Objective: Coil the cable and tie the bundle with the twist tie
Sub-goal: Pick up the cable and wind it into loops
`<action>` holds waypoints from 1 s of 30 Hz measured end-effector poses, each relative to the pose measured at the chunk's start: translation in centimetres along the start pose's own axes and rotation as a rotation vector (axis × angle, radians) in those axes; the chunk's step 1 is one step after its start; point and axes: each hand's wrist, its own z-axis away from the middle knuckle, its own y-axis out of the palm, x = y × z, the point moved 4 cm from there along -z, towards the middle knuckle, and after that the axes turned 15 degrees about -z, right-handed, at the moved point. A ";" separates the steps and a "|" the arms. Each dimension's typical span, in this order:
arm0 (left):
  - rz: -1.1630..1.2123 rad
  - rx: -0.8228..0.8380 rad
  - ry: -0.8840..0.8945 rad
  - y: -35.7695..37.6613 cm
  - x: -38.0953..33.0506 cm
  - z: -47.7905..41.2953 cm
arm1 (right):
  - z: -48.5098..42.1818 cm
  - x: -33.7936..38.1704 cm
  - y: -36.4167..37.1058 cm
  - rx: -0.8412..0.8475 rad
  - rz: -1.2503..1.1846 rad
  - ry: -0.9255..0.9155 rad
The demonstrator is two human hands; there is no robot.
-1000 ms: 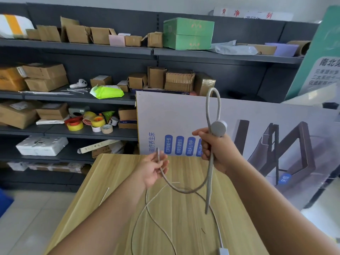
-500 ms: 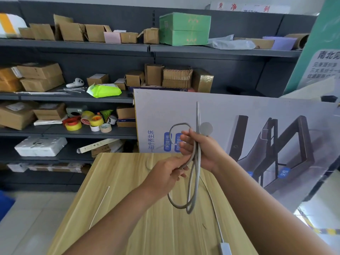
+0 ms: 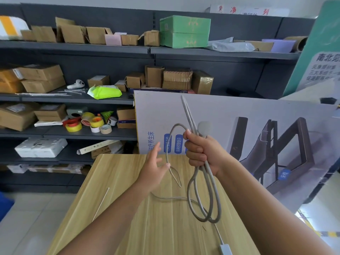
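grey cable point(image 3: 203, 197), partly coiled: several long loops gathered and clamped inside the curled fingers point(image 3: 193, 150) of the raised fist, hanging below them and sticking up above them beside a round grey plug end. thinner loose stretch arching out from those fingers, passing the spread fingertips point(image 3: 167, 165) of the other palm and trailing onto the wood. pale twist tie point(image 3: 100, 204), thin and straight, flat on the wood, well apart from all fingers.

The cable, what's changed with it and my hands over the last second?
The left hand let go of the cable and opened, after feeding another loop to the right hand, which keeps gripping the bundle. The twist tie stays untouched on the table.
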 end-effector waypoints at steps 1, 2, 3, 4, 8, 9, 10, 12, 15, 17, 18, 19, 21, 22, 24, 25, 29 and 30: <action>-0.039 0.024 -0.039 0.5 0.7 -0.9 | 0.3 0.3 0.9 0.065 0.014 0.014; -0.080 0.029 -0.072 0.9 1.4 -1.8 | 0.5 0.7 1.9 0.125 0.025 0.021; -0.113 0.011 -0.092 1.2 2.0 -2.7 | 0.7 1.2 2.8 0.175 0.035 0.020; -0.128 -0.016 -0.102 1.3 2.3 -3.5 | 1.0 1.8 3.5 0.208 0.045 0.011; 0.023 -0.066 -0.096 0.7 1.7 -4.7 | 1.8 4.3 3.9 0.193 0.062 -0.086; 0.088 -0.059 -0.093 0.5 1.3 -4.6 | 1.9 4.8 3.5 0.145 0.073 -0.129; 0.155 -0.056 -0.095 0.2 0.7 -4.4 | 2.0 5.1 2.8 0.069 0.113 -0.183; 0.311 -0.093 -0.095 -0.8 -1.0 -4.0 | 1.8 5.1 0.9 -0.139 0.309 -0.294; 0.465 -0.117 -0.034 -2.5 -4.7 -3.4 | 0.8 3.2 -1.2 -0.350 0.611 -0.329; 0.445 -0.076 0.017 -3.2 -7.1 -3.0 | 0.1 1.5 -1.7 -0.365 0.674 -0.295; 0.413 -0.052 0.041 -3.4 -8.0 -2.7 | -0.1 0.8 -1.7 -0.351 0.672 -0.277; 0.390 -0.034 0.063 -3.5 -8.8 -2.4 | -0.3 0.3 -1.7 -0.329 0.661 -0.263; 0.334 -0.052 0.097 -3.9 -9.6 -2.0 | -0.7 -0.2 -1.7 -0.293 0.659 -0.249; 0.276 -0.089 0.113 -4.2 -9.7 -1.9 | -0.7 -0.3 -1.8 -0.280 0.658 -0.238; 0.113 -0.177 0.153 -4.8 -9.7 -1.9 | -0.8 -0.6 -1.9 -0.246 0.642 -0.211; 0.052 -0.200 0.172 -5.0 -9.8 -1.8 | -0.8 -0.8 -1.7 -0.217 0.627 -0.210; 0.098 -0.160 0.215 -4.7 -9.3 -1.8 | -0.9 -0.8 -1.1 -0.188 0.563 -0.327; 0.108 -0.153 0.181 -4.5 -8.5 -2.0 | -1.0 -0.6 -1.2 -0.193 0.561 -0.350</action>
